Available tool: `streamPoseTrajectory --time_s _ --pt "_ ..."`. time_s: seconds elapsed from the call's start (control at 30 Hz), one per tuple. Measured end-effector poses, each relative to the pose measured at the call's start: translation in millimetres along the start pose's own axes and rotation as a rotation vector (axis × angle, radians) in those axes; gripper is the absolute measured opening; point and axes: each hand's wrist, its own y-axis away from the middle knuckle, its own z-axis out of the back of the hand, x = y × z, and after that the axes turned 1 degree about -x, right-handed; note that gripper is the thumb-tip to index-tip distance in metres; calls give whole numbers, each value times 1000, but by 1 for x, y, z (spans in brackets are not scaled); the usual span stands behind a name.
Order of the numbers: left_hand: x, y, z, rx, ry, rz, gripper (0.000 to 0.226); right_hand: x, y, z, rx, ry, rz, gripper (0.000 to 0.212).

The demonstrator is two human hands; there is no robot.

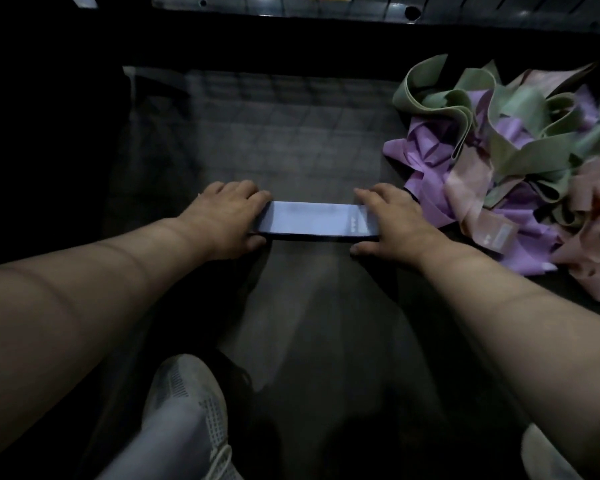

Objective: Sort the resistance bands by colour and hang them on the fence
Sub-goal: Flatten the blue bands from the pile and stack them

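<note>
A blue resistance band [314,221] is stretched flat and level between my two hands at the middle of the view. My left hand [227,216] grips its left end, fingers over the top and thumb underneath. My right hand [392,218] grips its right end the same way. To the right lies a tangled pile of bands [513,161] in green, purple and pink. A dark wire grid fence [274,109] lies faintly visible beyond the band.
The floor is dark and dim. A white sneaker [191,403] on my foot shows at the bottom centre, and part of another shoe [548,455] shows at the bottom right. A dark metal frame [291,3] runs along the top edge.
</note>
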Motion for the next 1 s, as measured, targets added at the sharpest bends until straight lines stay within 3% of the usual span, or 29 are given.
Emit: streamPoseTrajectory --time_s 0.07,0.17,0.23,0.27,0.33,0.43,0.5,0.53,0.6,0.67,0.73,0.8,0.87,0.93,1.0 --pt "3 9 -9 -117 128 139 76 -2 9 -9 -131 -273 -179 85" --pt "1 21 -20 -370 526 623 64 -3 18 -24 -346 -639 -494 45" --pt "-7 25 -25 -309 701 847 52 -2 22 -33 -363 -746 -573 25" --pt "-9 27 -27 -266 752 876 55 0 23 -34 -374 -773 -579 17" --pt "-9 29 -26 -253 802 840 61 1 23 -34 -395 -779 -576 10" --pt "-4 28 -28 -257 718 836 45 2 23 -35 -434 -668 -571 18" --pt "-1 31 -26 -274 504 723 69 6 24 -32 -543 -369 -431 43" --pt "1 33 -23 -285 383 568 85 8 23 -29 -542 -178 -289 58" --pt "10 31 -15 -218 211 226 106 12 17 -19 -327 122 -3 85" --pt "17 21 -8 -54 104 51 108 17 6 -10 -71 281 125 98" --pt "16 13 -5 50 57 17 91 23 -4 -7 0 342 134 81" --pt "16 7 -3 64 73 34 70 28 -11 -6 -12 350 125 55" --pt "16 4 -1 71 60 26 58 29 -14 -6 -2 361 116 45" --pt "18 5 -4 66 21 6 58 28 -12 -5 22 355 118 50" --pt "18 9 -6 47 2 7 76 24 -3 2 60 353 115 74"
